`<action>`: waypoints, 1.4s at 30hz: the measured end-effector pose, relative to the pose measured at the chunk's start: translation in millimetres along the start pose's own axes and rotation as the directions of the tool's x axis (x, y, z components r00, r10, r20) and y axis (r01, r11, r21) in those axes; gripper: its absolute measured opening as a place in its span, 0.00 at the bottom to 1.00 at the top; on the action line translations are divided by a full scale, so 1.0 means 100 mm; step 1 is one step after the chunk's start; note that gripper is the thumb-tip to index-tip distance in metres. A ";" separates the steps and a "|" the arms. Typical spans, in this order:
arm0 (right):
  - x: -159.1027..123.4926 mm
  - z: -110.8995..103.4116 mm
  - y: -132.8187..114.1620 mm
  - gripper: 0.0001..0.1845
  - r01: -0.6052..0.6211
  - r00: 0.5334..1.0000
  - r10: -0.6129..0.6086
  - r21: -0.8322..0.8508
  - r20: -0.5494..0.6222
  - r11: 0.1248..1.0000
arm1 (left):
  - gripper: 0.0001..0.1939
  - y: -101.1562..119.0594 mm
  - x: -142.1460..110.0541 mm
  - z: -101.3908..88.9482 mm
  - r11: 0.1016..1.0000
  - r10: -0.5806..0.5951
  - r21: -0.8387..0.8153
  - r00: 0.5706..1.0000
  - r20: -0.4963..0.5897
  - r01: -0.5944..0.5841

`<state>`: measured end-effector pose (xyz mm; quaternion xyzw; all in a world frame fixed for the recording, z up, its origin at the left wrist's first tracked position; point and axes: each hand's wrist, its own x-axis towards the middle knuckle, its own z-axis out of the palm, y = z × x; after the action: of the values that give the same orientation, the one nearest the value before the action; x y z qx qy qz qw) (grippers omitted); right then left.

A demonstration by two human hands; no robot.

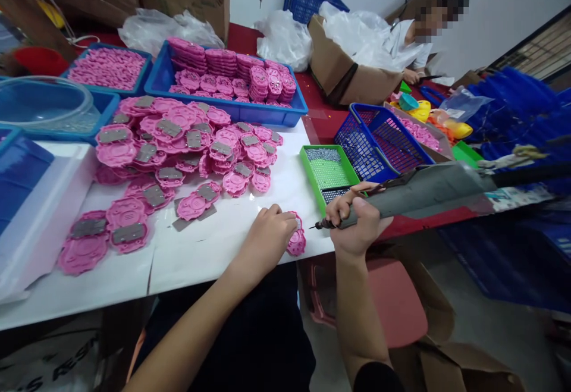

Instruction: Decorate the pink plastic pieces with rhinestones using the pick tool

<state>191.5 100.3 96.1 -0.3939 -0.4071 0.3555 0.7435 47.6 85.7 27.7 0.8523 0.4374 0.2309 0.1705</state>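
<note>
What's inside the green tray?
The green tray holds small silvery pieces at its far end and a dark, pale-dotted section nearer you. Your right hand hides part of the near end, so I can't tell what's there.

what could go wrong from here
The thin bit of the grey tool in the right hand points toward the left hand at the pink piece; a slip might jab it. That piece lies near the edge of the table, so could be knocked off. The green tray sits close to the right hand; a bump might scatter its small parts.
</note>
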 end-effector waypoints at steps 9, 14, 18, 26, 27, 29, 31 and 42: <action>-0.01 -0.02 0.08 0.10 -0.037 0.999 0.038 -0.041 0.016 0.998 | 0.08 -0.04 -0.03 0.11 0.985 -0.046 -0.169 0.994 -0.098 0.029; 0.00 0.00 0.12 0.07 -0.008 1.000 0.009 -0.036 0.016 0.999 | 0.08 -0.05 -0.06 0.16 0.980 -0.050 -0.197 0.987 -0.153 0.019; 0.03 0.02 0.13 0.07 -0.006 1.000 0.006 -0.055 0.003 0.998 | 0.08 -0.05 -0.08 0.16 0.981 -0.051 -0.195 0.987 -0.154 0.020; 0.06 -0.01 0.07 0.08 -0.051 0.998 0.048 -0.087 -0.044 0.995 | 0.08 -0.04 -0.09 0.14 0.977 -0.051 -0.211 0.990 -0.129 0.023; 0.05 -0.01 0.07 0.08 -0.055 0.998 0.052 -0.080 -0.028 0.995 | 0.08 -0.04 -0.09 0.13 0.976 -0.052 -0.215 0.991 -0.123 0.025; 0.04 -0.01 0.07 0.08 -0.061 0.998 0.061 -0.071 0.006 0.996 | 0.08 -0.04 -0.09 0.13 0.975 -0.058 -0.222 0.992 -0.114 0.031; 0.04 0.00 0.08 0.08 -0.066 0.997 0.068 -0.074 0.020 0.995 | 0.08 -0.03 -0.09 0.12 0.974 -0.063 -0.224 0.991 -0.115 0.036; 0.02 0.02 0.15 0.08 -0.075 0.996 0.078 -0.084 0.043 0.994 | 0.08 0.00 -0.10 0.11 0.990 -0.041 -0.140 0.992 -0.118 0.024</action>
<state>187.4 109.2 84.4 -0.4313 -0.4229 0.3756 0.7029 48.3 76.8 15.8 0.8156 0.4438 0.3087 0.2063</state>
